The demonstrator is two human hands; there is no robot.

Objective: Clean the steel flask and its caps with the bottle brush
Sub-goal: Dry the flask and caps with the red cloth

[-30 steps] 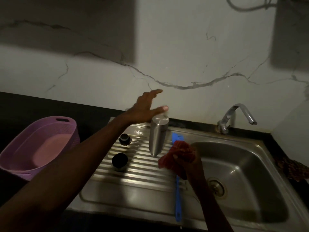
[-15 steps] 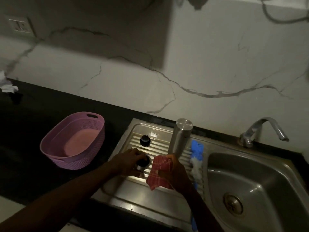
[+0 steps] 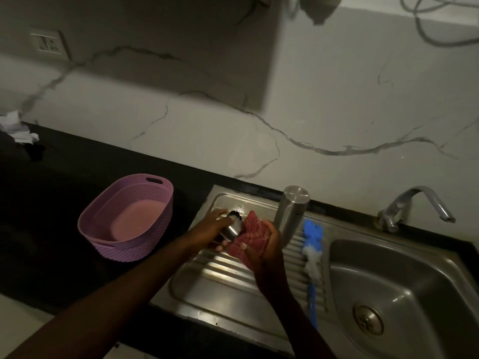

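Observation:
The steel flask [image 3: 291, 216] stands upside down on the ribbed drainboard [image 3: 228, 275]. My left hand [image 3: 211, 228] grips a steel cap [image 3: 233, 230], lifted just above the drainboard. Against that cap my right hand [image 3: 264, 251] holds a red checked cloth [image 3: 250, 235]. A second small black cap [image 3: 234, 213] peeks out behind the held one. The blue bottle brush [image 3: 312, 252] lies on the drainboard to the right of the flask, white bristles near its top.
A purple plastic basket [image 3: 127, 218] sits on the dark counter [image 3: 51, 203] to the left. The steel sink basin [image 3: 404, 294] with its drain is at the right, the tap [image 3: 414, 206] behind it. Crumpled paper [image 3: 15, 128] lies at the far left.
My left hand left the flask's base, came down to the larger cap and lifted it. My right hand brought the cloth against the cap. The view swung left.

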